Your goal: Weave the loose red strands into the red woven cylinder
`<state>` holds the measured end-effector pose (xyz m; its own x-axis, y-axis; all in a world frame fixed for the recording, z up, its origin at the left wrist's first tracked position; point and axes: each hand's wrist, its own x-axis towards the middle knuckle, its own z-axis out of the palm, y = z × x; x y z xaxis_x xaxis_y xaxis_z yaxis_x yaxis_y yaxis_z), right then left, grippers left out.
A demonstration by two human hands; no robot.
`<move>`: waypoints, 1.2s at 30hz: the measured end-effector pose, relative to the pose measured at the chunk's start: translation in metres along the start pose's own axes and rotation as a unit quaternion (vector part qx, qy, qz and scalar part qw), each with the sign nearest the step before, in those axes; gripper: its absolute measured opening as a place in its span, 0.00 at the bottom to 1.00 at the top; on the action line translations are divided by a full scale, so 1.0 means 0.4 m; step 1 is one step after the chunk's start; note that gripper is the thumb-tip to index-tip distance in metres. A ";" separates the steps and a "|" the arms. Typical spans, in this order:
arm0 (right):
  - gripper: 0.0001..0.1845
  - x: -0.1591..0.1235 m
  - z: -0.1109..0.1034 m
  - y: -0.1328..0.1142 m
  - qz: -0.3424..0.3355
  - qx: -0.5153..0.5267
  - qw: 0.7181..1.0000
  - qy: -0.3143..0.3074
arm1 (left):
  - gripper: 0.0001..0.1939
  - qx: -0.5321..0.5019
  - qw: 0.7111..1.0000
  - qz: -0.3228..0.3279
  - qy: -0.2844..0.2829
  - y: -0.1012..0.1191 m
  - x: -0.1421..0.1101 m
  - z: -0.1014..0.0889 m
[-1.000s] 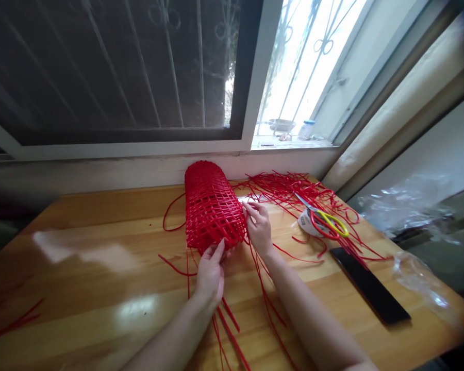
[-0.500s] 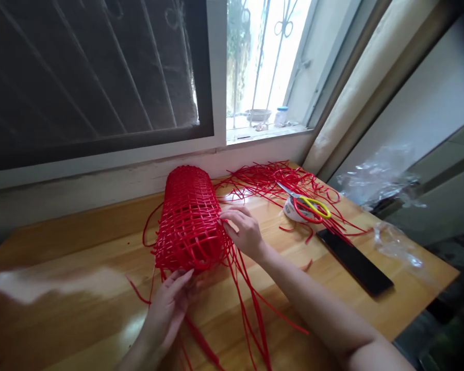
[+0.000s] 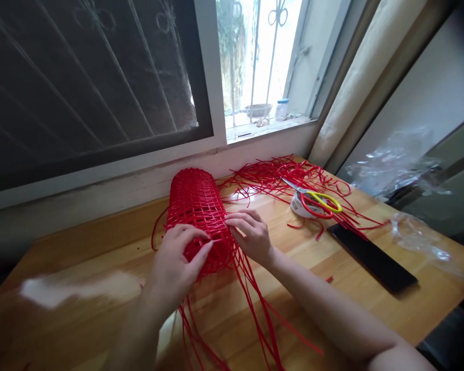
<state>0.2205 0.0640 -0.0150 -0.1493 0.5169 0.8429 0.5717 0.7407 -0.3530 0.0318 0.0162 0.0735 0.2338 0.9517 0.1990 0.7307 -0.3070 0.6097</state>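
A red woven basket of plastic strips lies on its side on the wooden table, its open end toward me. My left hand lies over the near rim with fingers curled onto the weave. My right hand pinches the strips at the rim's right side. Loose red strip ends trail from the rim across the table toward me.
A heap of loose red strips lies at the back right. Yellow-and-red-handled scissors rest on a white tape roll. A black phone lies to the right, clear plastic wrap beyond it. A window sill runs behind the table.
My left hand has risen from the table under the basket onto the top of its near rim. The right hand stays at the rim. The view has shifted slightly.
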 end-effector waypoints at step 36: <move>0.07 0.007 -0.001 0.009 0.061 0.026 0.993 -0.092 | 0.07 0.043 0.998 0.052 -0.018 -0.040 0.016 0.021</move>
<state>0.2223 0.0680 -0.0138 -0.2295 0.6713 0.7048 0.5529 0.6859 -0.4732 0.0271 0.0274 0.0586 0.3322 0.9149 0.2292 0.7532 -0.4036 0.5194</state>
